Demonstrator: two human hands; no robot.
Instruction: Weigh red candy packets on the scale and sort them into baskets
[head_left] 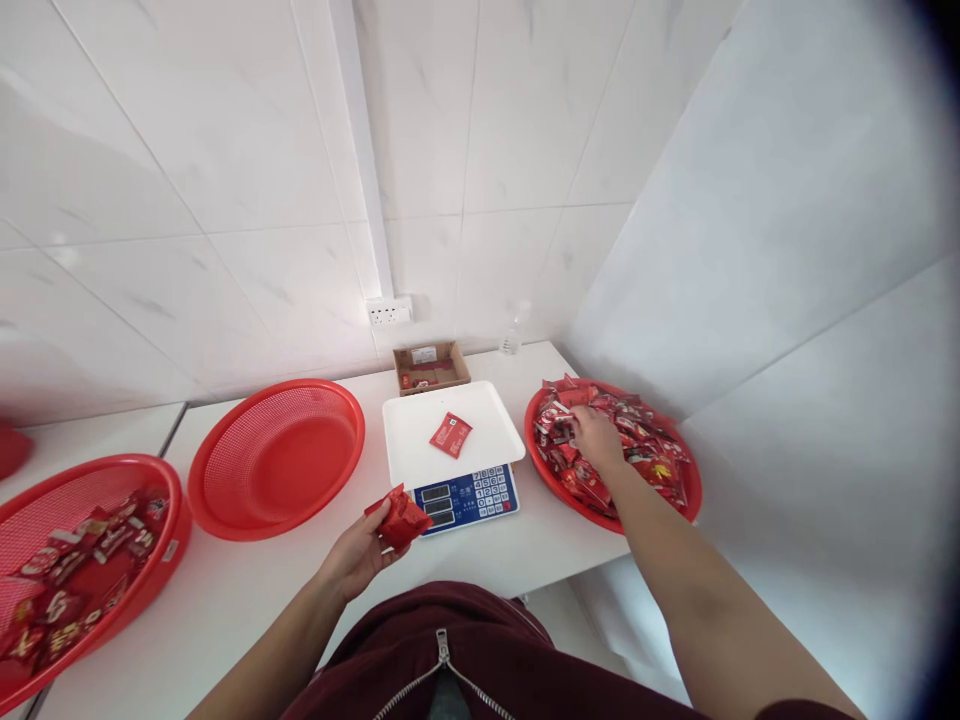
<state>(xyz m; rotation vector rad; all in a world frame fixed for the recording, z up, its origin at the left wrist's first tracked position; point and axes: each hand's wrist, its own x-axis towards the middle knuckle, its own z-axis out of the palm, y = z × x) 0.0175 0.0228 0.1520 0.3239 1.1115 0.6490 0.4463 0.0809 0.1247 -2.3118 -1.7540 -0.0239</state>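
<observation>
My left hand (360, 553) grips a crinkled red packet (406, 521) in front of the scale; whether it is one packet or more I cannot tell. At the right, a round red basket (694, 500) is heaped with small red packets (652, 440). Inside it, my right hand (598, 440) is closed on a red packet (556, 413) at the left side of the heap, its fingertips partly hidden. Between the hands stands a digital scale (466, 498) with a white tray (491, 420). One flat red packet (451, 435) lies on that tray.
An empty red basket (277, 400) sits left of the scale, and another red basket (169, 545) with several packets is farther left. Behind the scale are a small cardboard box (459, 374) and a clear plastic bottle (512, 337). Walls bound the white table (517, 565) behind and right.
</observation>
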